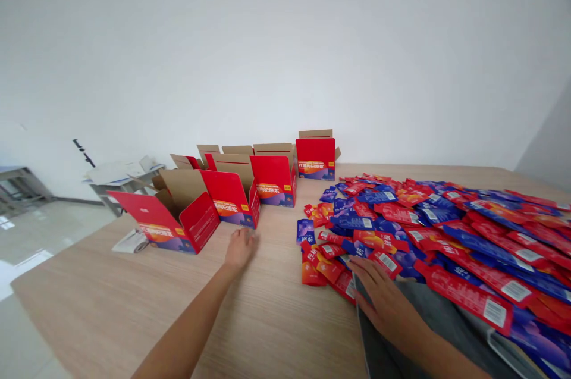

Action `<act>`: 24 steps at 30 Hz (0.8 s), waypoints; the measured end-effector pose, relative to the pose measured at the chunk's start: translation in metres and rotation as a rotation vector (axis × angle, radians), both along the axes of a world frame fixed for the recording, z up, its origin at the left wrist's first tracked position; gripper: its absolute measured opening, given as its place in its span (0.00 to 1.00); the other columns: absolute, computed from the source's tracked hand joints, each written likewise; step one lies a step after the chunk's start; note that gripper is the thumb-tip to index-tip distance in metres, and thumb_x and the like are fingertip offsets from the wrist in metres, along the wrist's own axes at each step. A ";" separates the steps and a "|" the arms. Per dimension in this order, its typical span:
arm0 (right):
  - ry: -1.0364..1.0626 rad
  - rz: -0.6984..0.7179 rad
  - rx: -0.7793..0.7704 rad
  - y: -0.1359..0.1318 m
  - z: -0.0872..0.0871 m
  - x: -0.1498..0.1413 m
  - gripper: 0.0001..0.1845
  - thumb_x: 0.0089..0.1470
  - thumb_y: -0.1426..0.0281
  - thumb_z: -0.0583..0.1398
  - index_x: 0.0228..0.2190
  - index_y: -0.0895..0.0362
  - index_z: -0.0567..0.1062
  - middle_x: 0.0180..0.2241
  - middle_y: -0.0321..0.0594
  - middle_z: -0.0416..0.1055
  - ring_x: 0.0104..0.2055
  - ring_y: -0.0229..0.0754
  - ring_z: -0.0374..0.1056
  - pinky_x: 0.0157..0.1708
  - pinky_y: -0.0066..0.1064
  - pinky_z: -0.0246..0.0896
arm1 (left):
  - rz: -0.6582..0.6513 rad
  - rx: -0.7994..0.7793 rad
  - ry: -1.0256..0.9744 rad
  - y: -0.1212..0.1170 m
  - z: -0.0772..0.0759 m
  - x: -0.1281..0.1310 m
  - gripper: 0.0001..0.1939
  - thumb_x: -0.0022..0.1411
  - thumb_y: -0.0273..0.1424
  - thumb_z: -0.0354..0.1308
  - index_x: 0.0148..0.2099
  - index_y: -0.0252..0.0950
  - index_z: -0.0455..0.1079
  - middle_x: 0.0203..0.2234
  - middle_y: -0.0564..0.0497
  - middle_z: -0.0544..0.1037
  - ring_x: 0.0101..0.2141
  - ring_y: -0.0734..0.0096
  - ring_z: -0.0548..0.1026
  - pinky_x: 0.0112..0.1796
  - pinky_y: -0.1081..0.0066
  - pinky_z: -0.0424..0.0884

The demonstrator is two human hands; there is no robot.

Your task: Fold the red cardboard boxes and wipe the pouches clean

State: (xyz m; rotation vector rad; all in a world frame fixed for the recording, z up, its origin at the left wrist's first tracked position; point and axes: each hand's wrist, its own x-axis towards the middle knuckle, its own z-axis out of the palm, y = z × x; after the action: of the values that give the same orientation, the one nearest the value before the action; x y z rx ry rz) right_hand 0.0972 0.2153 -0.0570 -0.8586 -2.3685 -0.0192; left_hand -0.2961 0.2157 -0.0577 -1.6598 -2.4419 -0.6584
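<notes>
My left hand [241, 247] is low over the wooden table, just in front of a red open-topped carton [229, 199]. Its fingers are loosely bent and a little blurred, and I see nothing in them. My right hand [379, 293] lies with fingers stretched over the edge of a grey bag or cloth [428, 307], at the near side of a big heap of sachets [392, 212]. The sachets are flat, red, blue and orange, with spouted ends on some. Red sachets touch or lie right beside those fingers.
Several more red cartons stand with brown flaps up: a near-left one [165, 221], a middle one [273, 179] and one at the back [316, 157]. Folded paper [131, 242] lies by the table's left edge. A white wall runs behind; another table [125, 177] stands at left.
</notes>
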 end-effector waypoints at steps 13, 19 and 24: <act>-0.029 0.119 0.119 0.103 0.138 -0.310 0.17 0.55 0.62 0.55 0.39 0.62 0.74 0.39 0.43 0.73 0.47 0.47 0.67 0.42 0.35 0.64 | -0.038 -0.038 0.107 -0.032 -0.036 0.014 0.29 0.63 0.43 0.41 0.57 0.27 0.62 0.56 0.35 0.64 0.58 0.52 0.58 0.56 0.53 0.55; -0.087 0.149 0.160 0.089 0.130 -0.308 0.30 0.64 0.62 0.41 0.30 0.67 0.75 0.32 0.42 0.73 0.38 0.36 0.70 0.39 0.24 0.60 | 0.041 0.169 -0.030 -0.026 -0.045 0.011 0.27 0.65 0.37 0.37 0.56 0.21 0.59 0.53 0.32 0.65 0.57 0.54 0.60 0.55 0.55 0.57; -0.105 0.138 0.180 0.068 0.129 -0.271 0.23 0.64 0.64 0.45 0.30 0.62 0.74 0.29 0.43 0.73 0.33 0.39 0.71 0.33 0.26 0.63 | 0.089 0.373 -0.181 -0.021 -0.050 0.005 0.23 0.62 0.30 0.41 0.56 0.23 0.58 0.52 0.30 0.63 0.58 0.53 0.57 0.56 0.51 0.55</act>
State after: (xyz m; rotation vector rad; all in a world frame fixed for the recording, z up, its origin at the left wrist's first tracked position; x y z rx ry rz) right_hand -0.1740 0.2828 0.0718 -0.6208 -2.4742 -0.2236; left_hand -0.2913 0.1948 -0.1074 -1.3921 -2.3032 -1.2097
